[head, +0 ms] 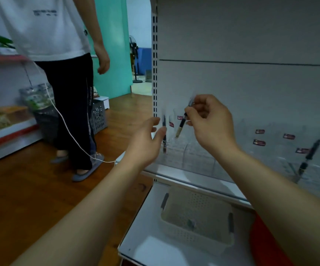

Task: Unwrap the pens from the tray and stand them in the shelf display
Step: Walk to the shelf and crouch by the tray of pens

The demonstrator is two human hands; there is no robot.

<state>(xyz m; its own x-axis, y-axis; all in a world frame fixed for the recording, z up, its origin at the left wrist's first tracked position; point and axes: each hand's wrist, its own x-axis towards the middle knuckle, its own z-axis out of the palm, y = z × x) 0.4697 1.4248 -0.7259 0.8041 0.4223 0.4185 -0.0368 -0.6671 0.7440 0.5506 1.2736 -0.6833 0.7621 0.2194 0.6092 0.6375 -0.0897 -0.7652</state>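
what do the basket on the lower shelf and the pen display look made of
The cream perforated basket looks like moulded matte plastic: regular punched holes and soft rounded rims. The see-through pen display seems clear acrylic or similar plastic, since pens and red labels show through it, hazily; glass can't be ruled out.

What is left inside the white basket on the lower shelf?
The basket holds only one small greyish scrap, perhaps wrapper; blur hides what it is. No pens show. The right forearm covers the far right corner.

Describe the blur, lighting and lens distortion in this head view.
Head view: dim, bluish light; wide-angle bending at the edges, forearms stretched; the clear display looks hazy; the right hand and its pen are sharpest; the left hand and basket are soft.
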